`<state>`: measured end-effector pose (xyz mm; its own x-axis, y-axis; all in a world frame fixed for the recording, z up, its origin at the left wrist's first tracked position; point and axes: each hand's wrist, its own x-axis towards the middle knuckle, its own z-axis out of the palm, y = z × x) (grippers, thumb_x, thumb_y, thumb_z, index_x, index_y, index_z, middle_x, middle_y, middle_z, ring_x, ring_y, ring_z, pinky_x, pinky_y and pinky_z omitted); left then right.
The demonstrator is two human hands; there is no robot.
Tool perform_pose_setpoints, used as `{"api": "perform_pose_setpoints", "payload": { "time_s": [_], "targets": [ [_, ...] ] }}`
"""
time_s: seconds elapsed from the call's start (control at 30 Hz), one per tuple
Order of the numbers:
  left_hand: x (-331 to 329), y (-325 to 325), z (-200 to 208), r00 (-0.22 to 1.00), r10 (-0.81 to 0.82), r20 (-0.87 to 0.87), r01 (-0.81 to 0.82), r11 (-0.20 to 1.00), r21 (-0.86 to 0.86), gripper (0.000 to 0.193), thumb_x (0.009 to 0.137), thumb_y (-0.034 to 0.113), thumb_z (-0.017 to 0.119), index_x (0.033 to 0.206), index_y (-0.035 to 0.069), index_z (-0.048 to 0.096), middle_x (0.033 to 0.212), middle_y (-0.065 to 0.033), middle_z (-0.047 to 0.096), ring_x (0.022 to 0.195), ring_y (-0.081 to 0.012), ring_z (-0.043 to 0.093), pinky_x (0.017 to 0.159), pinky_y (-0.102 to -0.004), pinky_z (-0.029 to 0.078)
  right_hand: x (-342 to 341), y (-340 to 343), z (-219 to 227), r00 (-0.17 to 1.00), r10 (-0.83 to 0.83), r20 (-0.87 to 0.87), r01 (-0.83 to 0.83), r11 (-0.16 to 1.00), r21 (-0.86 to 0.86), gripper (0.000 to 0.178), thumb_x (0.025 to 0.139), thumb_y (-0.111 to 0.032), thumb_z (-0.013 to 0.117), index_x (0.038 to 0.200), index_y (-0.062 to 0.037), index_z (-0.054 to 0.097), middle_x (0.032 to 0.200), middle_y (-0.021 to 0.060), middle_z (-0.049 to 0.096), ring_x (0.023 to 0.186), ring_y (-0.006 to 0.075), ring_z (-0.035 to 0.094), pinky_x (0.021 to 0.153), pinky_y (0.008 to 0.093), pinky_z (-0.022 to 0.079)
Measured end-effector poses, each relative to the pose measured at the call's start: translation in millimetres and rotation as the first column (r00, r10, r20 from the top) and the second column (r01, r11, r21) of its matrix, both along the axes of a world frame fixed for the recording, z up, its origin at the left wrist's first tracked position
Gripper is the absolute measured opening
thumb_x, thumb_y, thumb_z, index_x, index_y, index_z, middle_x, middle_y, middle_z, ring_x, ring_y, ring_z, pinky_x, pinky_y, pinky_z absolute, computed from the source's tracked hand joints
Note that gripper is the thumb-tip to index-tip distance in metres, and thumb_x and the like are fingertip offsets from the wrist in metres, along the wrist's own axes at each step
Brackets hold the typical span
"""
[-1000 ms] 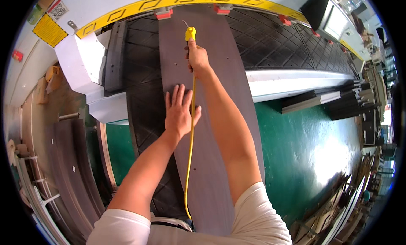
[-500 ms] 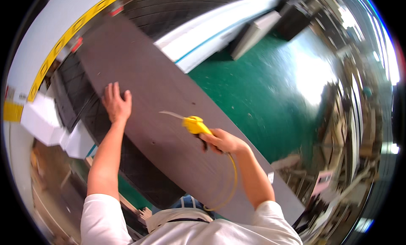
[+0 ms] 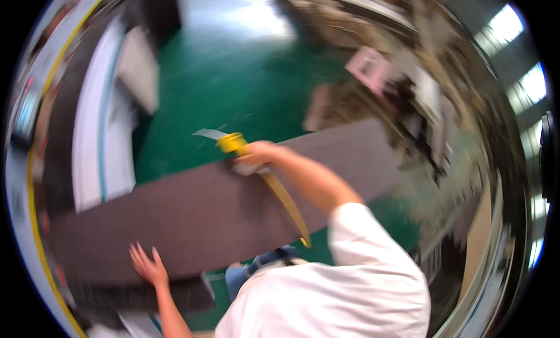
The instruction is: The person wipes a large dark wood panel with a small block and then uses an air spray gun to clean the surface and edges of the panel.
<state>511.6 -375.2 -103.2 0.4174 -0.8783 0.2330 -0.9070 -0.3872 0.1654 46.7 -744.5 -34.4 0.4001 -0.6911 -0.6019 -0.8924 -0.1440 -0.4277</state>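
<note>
A yellow air blow gun (image 3: 232, 143) with a thin, light curved nozzle is gripped in my right hand (image 3: 254, 155), above the far edge of a long brown-grey board (image 3: 216, 207). Its nozzle points left, over the green floor. From the grip a yellow hose (image 3: 287, 202) hangs down across the board toward my waist. My left hand (image 3: 150, 267) lies with fingers spread at the board's near edge, holding nothing. Motion smears the whole picture.
White panels (image 3: 93, 128) stand at the left beside a yellow strip (image 3: 35, 209). Green floor (image 3: 233, 87) stretches beyond the board. At the far right lie stacked boards and scraps (image 3: 420, 93) with a pink sheet (image 3: 368, 68). A dark slatted surface (image 3: 186, 294) sits below the board.
My view has swung to the right, so the board now runs across the picture. The blow gun has moved to the board's far edge. My left hand remains spread at the near edge.
</note>
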Motion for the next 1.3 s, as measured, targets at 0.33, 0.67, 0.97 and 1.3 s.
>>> {"api": "perform_pose_setpoints", "payload": {
  "time_s": [0.33, 0.67, 0.97, 1.3],
  "targets": [
    [-118.3, 103.6, -18.9, -0.69, 0.477, -0.545, 0.086, 0.801, 0.593, 0.053, 0.098, 0.046, 0.067, 0.134, 0.008, 0.067, 0.146, -0.0146, 0.057, 0.137, -0.0299, 0.048, 0.112, -0.0496, 0.043, -27.7, 56.8, -3.4, 0.985, -0.138, 0.108, 0.15, 0.982, -0.119, 0.059, 0.089, -0.059, 0.068, 0.106, -0.0036, 0.079, 0.104, 0.0202, 0.078, 0.102, 0.0372, 0.074, 0.089, 0.0461, 0.058],
    [-91.5, 56.2, -42.1, -0.746, 0.204, -0.633, -0.282, 0.765, 0.579, 0.07, 0.083, 0.037, 0.084, 0.14, 0.005, 0.061, 0.146, -0.0081, 0.058, 0.131, -0.025, 0.053, 0.113, -0.0458, 0.045, -286.8, 160.8, 3.4, 0.883, -0.462, -0.082, 0.436, 0.872, -0.223, 0.069, 0.092, -0.072, 0.056, 0.109, -0.0089, 0.08, 0.105, 0.017, 0.078, 0.106, 0.0348, 0.072, 0.095, 0.0437, 0.05],
    [-149.6, -89.0, 8.0, -0.677, 0.153, -0.719, -0.056, 0.964, 0.258, 0.076, 0.093, 0.033, 0.075, 0.155, 0.011, 0.036, 0.154, -0.0106, 0.047, 0.135, -0.0265, 0.049, 0.121, -0.046, 0.032, -351.8, 200.3, 28.4, 0.727, -0.682, 0.083, 0.617, 0.596, -0.514, 0.066, 0.098, -0.069, 0.049, 0.087, -0.0105, 0.077, 0.081, 0.0174, 0.073, 0.088, 0.0355, 0.07, 0.082, 0.0446, 0.043],
    [-265.5, -304.4, 23.7, -0.772, 0.089, -0.629, -0.006, 0.989, 0.147, 0.048, 0.106, 0.038, 0.048, 0.142, 0.009, 0.057, 0.149, -0.0061, 0.057, 0.139, -0.0272, 0.051, 0.118, -0.0458, 0.039, -370.6, 257.0, 5.4, 0.113, -0.981, 0.156, 0.844, 0.012, -0.537, 0.059, 0.095, -0.055, 0.064, 0.089, 0.0025, 0.075, 0.082, 0.0279, 0.071, 0.09, 0.0481, 0.072, 0.079, 0.0542, 0.053]
  ]
}}
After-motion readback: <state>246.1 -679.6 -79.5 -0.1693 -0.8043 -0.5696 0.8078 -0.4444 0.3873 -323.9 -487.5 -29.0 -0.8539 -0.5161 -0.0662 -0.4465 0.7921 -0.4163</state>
